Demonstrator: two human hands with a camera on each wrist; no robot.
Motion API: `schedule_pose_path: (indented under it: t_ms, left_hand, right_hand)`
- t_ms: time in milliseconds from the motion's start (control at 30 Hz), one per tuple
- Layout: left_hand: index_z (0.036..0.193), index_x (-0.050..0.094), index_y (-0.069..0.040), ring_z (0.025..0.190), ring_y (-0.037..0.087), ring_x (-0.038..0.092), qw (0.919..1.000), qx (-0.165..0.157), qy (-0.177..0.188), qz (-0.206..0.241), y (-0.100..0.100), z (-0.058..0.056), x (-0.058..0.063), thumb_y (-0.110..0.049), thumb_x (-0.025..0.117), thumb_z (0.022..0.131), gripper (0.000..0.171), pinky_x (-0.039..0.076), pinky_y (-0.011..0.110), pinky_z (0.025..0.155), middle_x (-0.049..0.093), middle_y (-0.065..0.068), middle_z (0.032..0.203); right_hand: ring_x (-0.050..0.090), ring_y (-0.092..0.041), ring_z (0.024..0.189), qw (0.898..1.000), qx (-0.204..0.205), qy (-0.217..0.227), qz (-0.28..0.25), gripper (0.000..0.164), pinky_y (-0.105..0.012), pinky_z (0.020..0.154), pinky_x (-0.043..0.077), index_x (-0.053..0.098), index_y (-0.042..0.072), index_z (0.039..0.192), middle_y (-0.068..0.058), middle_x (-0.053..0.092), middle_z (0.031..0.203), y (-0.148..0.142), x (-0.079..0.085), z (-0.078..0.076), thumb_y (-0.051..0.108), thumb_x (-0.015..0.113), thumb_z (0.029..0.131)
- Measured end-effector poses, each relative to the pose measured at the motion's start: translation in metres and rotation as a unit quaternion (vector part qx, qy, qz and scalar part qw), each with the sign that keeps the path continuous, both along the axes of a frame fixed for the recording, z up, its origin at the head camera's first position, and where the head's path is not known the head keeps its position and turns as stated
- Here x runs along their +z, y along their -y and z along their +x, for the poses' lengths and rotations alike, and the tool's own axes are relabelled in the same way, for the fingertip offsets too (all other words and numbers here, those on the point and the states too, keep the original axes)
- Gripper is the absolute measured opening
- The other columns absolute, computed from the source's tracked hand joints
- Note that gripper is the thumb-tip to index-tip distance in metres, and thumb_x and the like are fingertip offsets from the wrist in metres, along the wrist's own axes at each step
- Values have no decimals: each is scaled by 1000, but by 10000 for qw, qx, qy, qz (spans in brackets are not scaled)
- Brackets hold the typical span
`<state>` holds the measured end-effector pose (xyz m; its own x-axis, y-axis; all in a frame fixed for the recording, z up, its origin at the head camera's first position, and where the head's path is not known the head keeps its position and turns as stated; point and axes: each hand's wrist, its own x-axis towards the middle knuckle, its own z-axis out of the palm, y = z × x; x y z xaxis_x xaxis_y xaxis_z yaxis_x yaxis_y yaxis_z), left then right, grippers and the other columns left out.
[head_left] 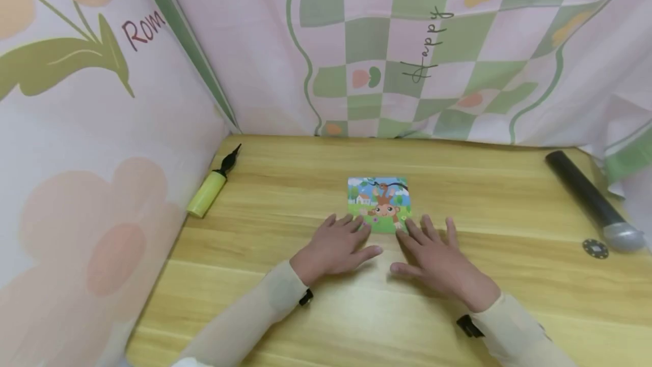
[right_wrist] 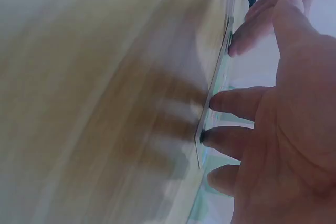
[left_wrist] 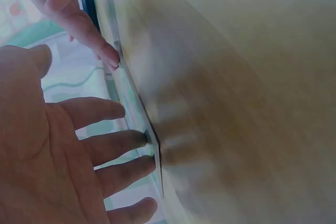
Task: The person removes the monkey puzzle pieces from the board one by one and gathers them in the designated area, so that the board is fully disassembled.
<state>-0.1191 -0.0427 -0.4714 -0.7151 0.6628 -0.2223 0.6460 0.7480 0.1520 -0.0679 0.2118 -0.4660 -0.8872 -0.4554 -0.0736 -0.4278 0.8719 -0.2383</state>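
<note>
A small flat square picture card [head_left: 379, 190] lies on the wooden table [head_left: 285, 180], printed with a cartoon monkey hanging upside down from a branch. My left hand [head_left: 338, 244] is spread at its lower left corner, fingertips on the picture. At the lower right corner, the fingertips of my right hand [head_left: 440, 262] touch the edge, the other fingers fanned out over the wood. Both palms face down, with a gap between the thumbs. In the left wrist view the card's thin edge [left_wrist: 140, 100] runs beneath straight fingers; the right wrist view shows the same edge [right_wrist: 214, 77].
To the left lies a yellow-green hand pump [head_left: 207, 193] with a black nozzle. On the right are a black microphone [head_left: 583, 191] with a silver head and a dark round disc [head_left: 595, 248] beside it. Printed curtains [head_left: 265, 61] hang along the table's back and left sides.
</note>
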Motion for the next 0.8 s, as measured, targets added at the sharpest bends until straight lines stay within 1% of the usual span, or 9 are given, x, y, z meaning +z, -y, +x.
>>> schedule_pose_path:
  t_ms: [100, 267, 333, 400, 433, 500, 600, 700, 800]
  left_hand:
    - [159, 37, -22, 150, 28, 25, 9999, -128, 27, 56, 8, 13, 1, -76, 2, 95, 90, 17, 56, 118, 28, 4, 164]
    - [157, 40, -22, 149, 28, 26, 9990, -361, 249, 118, 25, 43, 6, -76, 5, 96, 89, 18, 57, 118, 29, 4, 163]
    - [156, 42, -23, 148, 28, 29, 9987, -416, 241, 160, 29, 50, 9, -75, 8, 97, 87, 19, 56, 118, 32, 4, 162]
    - [155, 45, -23, 147, 28, 32, 9988, -425, 96, 212, 29, 52, 13, -75, 12, 98, 83, 21, 56, 117, 35, 4, 161]
    - [154, 47, -23, 146, 29, 34, 9989, -405, -26, 243, 27, 50, 14, -74, 16, 98, 81, 22, 56, 117, 37, 5, 160]
    - [152, 50, -24, 144, 30, 37, 9986, -319, -284, 324, 20, 43, 15, -72, 24, 100, 75, 24, 56, 116, 40, 5, 159]
    - [152, 49, -25, 145, 33, 35, 9978, -163, -544, 338, 3, 29, 15, -69, 36, 100, 69, 26, 56, 116, 38, 7, 160]
    - [157, 42, -28, 148, 37, 29, 9982, -182, -548, 156, -13, 16, 10, -64, 44, 101, 67, 26, 59, 115, 31, 9, 163]
    - [160, 33, -35, 150, 38, 20, 9984, -276, -383, -303, -22, 9, 5, -64, 46, 100, 68, 26, 63, 113, 23, 8, 166]
  right_hand:
    - [23, -59, 141, 9999, 126, -87, 80, 84, -77, 107, -5, 50, 7, 150, -23, 36, 157, 0, 3, 13, 70, 51, 94]
    - [29, -56, 140, 9994, 313, 145, 24, 82, -75, 108, -9, 56, 10, 146, -18, 40, 156, 1, 14, 42, 71, 53, 91]
    - [30, -54, 141, 9991, 342, 242, -111, 79, -72, 109, -13, 56, 11, 146, -17, 41, 156, 1, 19, 50, 69, 54, 92]
    - [36, -50, 139, 9990, 303, 106, -305, 74, -69, 109, -15, 57, 10, 145, -17, 46, 153, 1, 23, 49, 65, 55, 94]
    - [40, -48, 138, 9988, 231, -5, -421, 71, -68, 110, -16, 57, 10, 145, -17, 48, 151, 1, 24, 45, 62, 56, 96]
    - [49, -45, 132, 9971, 47, -327, -679, 63, -68, 111, -13, 59, 9, 142, -17, 55, 144, -1, 25, 30, 54, 60, 98]
    - [57, -42, 123, 9924, -239, -807, -895, 50, -74, 111, 2, 65, 7, 134, -19, 63, 133, -4, 19, -3, 42, 66, 99]
    - [57, -45, 117, 9914, -314, -964, -822, 41, -75, 107, 20, 68, 5, 128, -22, 64, 127, -6, 9, -33, 33, 70, 97]
    - [54, -48, 117, 9945, -196, -807, -635, 38, -73, 103, 27, 70, 5, 127, -25, 61, 129, -6, 0, -51, 30, 69, 98]
